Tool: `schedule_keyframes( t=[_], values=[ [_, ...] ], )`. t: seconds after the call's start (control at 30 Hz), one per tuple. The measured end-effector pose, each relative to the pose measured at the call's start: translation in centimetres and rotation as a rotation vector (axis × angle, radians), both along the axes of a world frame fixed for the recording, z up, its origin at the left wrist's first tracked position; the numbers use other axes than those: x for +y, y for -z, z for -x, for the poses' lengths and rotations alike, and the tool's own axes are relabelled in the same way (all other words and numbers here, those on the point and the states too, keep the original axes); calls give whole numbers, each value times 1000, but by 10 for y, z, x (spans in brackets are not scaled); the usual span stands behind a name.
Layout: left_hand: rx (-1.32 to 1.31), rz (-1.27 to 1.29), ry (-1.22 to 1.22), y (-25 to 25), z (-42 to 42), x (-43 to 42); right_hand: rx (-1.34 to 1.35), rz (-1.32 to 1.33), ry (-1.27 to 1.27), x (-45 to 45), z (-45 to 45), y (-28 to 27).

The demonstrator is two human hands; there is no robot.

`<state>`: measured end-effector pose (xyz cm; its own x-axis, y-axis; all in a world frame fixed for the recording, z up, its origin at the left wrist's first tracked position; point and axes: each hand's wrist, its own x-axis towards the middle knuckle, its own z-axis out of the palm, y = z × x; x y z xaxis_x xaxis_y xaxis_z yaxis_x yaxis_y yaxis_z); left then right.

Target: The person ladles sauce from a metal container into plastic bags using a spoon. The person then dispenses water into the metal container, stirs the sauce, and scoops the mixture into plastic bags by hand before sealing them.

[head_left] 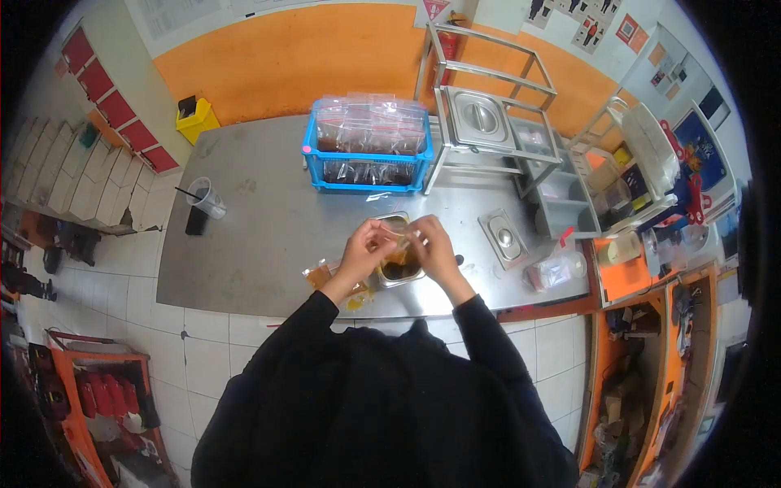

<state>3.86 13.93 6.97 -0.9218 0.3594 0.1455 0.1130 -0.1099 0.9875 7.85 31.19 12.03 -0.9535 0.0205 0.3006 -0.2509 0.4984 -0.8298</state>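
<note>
Over a small steel container (403, 281) at the table's front, my left hand (364, 250) and my right hand (434, 246) hold a small clear plastic bag (396, 231) between them. The fingers of both hands are pinched at its upper part. Brown and yellowish contents show in and around the container, partly hidden by the hands. Beside my left wrist lies a flat bag with orange-brown contents (319, 274). A small yellow bag (356, 302) lies near the table edge.
A blue basket (370, 154) of filled clear bags stands behind the hands. On the left are a clear cup (207, 202) and a black phone (196, 220). To the right lie a steel lid (504, 237) and a plastic-wrapped stack (553, 270), near a metal rack (478, 151).
</note>
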Motion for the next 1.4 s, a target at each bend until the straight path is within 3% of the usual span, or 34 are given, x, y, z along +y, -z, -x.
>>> schedule_keyframes(
  t=[0.03, 0.13, 0.53, 0.63, 1.23, 1.4],
  values=[
    [-106, -109, 37, 6, 3, -1, 47, -21, -9, 3, 3, 4],
    [-93, -119, -9, 10, 6, 2, 45, 14, 27, 2, 3, 8],
    [-10, -42, -107, -22, 11, 13, -32, 27, 168, -6, -4, -36],
    [74, 78, -127, -35, 11, 12, 226, -218, 185, -11, -4, -46],
    [147, 124, -75, -32, -14, -18, 165, -363, -59, -28, -6, -31],
    [-51, -84, -161, -37, -8, -43, 136, -426, -3, -16, -5, -38]
  ],
)
